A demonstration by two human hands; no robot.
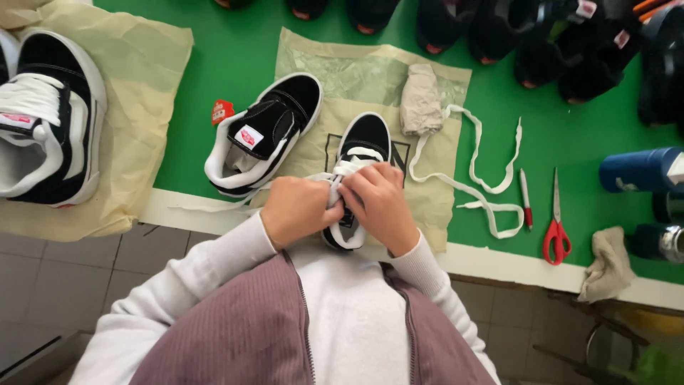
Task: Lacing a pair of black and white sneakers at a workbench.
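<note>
Nearest the body, both hands work over a black and white shoe (360, 153) that stands toe-away on tan paper (370, 78) at the near edge of the green surface (235, 50). The left hand (299, 210) is curled into a fist, pinching a white lace (340, 171) where it crosses the tongue; the right hand (381, 203) is likewise closed, fingers clamped on the same lace just beside the left, and its thumb hidden. As a judgement, lacing goes best if each hand keeps even tension, lays the flat lace untwisted through opposite eyelets, and steadies the shoe so it does not slide off the paper edge. Just left of it lies the second shoe (263, 132), tilted on its side with its opening showing, touching the same paper. To the right, a loose white lace (477, 178) snakes across paper and surface, with a pen (525, 198) and red scissors (556, 224) beside it and a crumpled cloth (607, 264) at the rim. A wad of paper (420, 100) sits beyond the shoe. Far left, another shoe (50, 117) rests on its own sheet; a row of dark shoes (499, 28) lines the far edge, and dark bottles (641, 171) lie right.
</note>
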